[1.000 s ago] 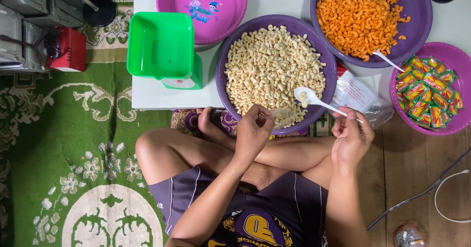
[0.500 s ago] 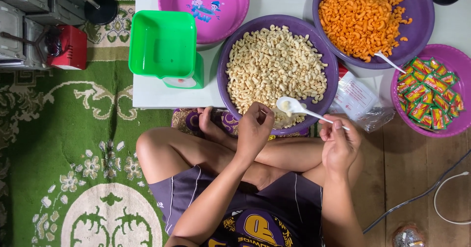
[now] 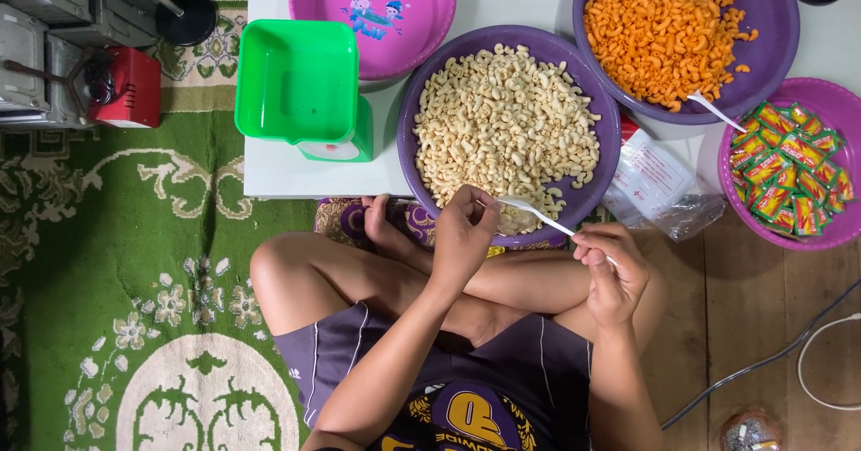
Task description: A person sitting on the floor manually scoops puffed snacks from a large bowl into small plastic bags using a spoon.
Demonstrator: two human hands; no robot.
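The person sat cross-legged on the floor, knees spread, with both hands raised over the lap at the near rim of the big purple bowl (image 3: pixel 414 137) of pale macaroni snacks (image 3: pixel 502 119). The right hand (image 3: pixel 613 272) pinched the handle of a white plastic spoon (image 3: pixel 538 215) between thumb and fingertips, fingers curled tight round it; the spoon slanted up and leftward, its bowl end tipped at the mouth of a small clear bag (image 3: pixel 513 221). The left hand (image 3: pixel 464 236) was closed in a pinch on that bag's edge, holding it against the bowl's near lip, so the bag itself was mostly hidden behind the fingers and hard to make out.

Just right of the purple bowl lay a heap of clear plastic bags (image 3: pixel 659 186) with red print, half on the table edge. Beyond it, far right, a pink bowl (image 3: pixel 830 101) held small green and red sachets (image 3: pixel 785 169). Behind that stood a second purple bowl (image 3: pixel 776 21) of orange macaroni (image 3: pixel 664 30), another white spoon (image 3: pixel 713 108) resting at its near side.

To the left of the pale snacks stood a green kitchen scale (image 3: pixel 300 83) with its square tray on top, at the corner of the white low table (image 3: pixel 269 169). Behind it sat an empty pink bowl (image 3: pixel 372 7) with a cartoon picture inside. A green patterned rug (image 3: pixel 134 263) covered the floor at left, with a red box (image 3: pixel 130 88) near its far edge; bare wooden boards and a dark cable (image 3: pixel 762 352) lay at right.
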